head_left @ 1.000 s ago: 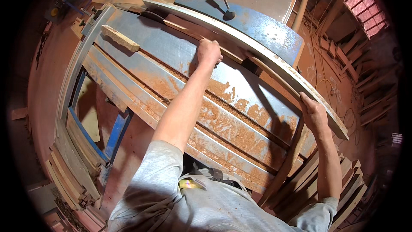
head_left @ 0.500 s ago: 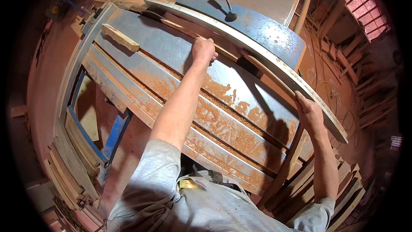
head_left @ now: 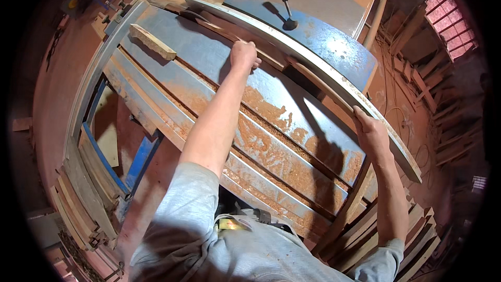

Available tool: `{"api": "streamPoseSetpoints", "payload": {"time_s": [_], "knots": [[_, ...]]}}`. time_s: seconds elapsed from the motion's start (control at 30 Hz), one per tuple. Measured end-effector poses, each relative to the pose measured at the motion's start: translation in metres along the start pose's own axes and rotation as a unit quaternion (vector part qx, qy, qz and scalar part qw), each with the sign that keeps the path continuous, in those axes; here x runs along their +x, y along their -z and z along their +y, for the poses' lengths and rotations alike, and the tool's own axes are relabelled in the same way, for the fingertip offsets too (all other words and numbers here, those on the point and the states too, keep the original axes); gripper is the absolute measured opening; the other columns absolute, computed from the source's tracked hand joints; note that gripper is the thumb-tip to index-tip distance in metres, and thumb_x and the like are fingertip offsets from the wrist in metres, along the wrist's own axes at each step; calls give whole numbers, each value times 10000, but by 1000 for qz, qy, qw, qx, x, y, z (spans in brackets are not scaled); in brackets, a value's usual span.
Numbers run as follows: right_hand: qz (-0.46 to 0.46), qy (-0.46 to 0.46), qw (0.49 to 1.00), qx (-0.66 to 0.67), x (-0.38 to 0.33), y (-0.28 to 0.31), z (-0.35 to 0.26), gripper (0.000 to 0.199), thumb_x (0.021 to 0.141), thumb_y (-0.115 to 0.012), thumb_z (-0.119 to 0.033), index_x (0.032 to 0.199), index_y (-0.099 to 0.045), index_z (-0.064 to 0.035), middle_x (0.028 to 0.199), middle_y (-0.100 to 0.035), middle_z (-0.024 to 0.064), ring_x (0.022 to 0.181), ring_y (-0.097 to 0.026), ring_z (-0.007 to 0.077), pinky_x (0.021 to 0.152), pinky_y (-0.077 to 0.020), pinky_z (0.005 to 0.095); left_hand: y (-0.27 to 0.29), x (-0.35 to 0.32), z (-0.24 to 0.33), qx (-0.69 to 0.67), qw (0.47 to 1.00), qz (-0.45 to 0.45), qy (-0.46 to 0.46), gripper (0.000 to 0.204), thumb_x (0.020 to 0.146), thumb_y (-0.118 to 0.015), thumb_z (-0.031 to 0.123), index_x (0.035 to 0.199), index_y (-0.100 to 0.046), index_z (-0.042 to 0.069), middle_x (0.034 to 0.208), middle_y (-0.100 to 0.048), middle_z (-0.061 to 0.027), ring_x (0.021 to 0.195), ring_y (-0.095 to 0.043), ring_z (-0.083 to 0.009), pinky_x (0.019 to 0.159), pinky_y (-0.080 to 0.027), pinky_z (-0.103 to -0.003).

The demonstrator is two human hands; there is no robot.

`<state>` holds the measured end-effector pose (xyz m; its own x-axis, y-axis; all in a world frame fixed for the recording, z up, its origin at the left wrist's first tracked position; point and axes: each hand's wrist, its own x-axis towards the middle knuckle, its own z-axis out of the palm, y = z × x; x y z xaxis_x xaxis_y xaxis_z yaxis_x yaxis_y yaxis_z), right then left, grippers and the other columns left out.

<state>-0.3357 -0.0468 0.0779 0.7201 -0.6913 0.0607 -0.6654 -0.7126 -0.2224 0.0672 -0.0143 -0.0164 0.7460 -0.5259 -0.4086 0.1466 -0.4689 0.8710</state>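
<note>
Upper centre, the left hand [head_left: 243, 56] curls against a wooden strip [head_left: 270, 60], grip unclear; right of centre, the right hand [head_left: 373, 130] grasps a second strip [head_left: 321, 83]

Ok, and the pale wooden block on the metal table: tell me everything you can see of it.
The wooden block is a short, elongated, pale yellowish-tan piece that looks like bare wood. It has a lighter upper face and a darker, rough, uneven long side facing the wearer. It lies slantwise on the upper-left part of the blue-grey metal table, its right end nearer the wearer. A dark shadow runs along its near side. Only the table touches it; the left hand is apart, farther right.
</note>
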Motion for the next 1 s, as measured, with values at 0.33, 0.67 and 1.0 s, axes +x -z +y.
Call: {"api": "streamPoseSetpoints", "payload": {"time_s": [0.33, 0.67, 1.0], "knots": [[-19, -24, 999, -15, 11, -2, -12, 260, 1000, -604, -277, 1224, -665, -161, 770, -681, 196, 718, -673, 398, 606, -507, 485, -23, -50, -2, 16, 999, -32, -27, 348, 989, -520, 243, 1063, -514, -96, 672, -677, -192, 516, -656, -232, 472, -532, -346], [-24, -12, 999, -19, 24, -7, -29, 269, 1029, -544, -290, 1235, -647, -151, 755, -682, 177, 696, -671, 380, 597, -507, 493, -8, -34, 4, -1, 999, -32, -24, 315, 1000, -516, 224, 1063, -542, -83, 722, -683, -188, 507, -612, -202, 484, -492, -334], [-35, -41, 999, -2, 42, -12, -48, 279, 1017, -569, -299, 1243, -654, -158, 783, -690, 203, 733, -681, 395, 627, -518, 492, 1, -6, 2, -1, 1000, -12, -10, 309, 986, -515, 239, 920, -626, -41, 685, -698, -159, 480, -611, -199, 461, -483, -376]]}}
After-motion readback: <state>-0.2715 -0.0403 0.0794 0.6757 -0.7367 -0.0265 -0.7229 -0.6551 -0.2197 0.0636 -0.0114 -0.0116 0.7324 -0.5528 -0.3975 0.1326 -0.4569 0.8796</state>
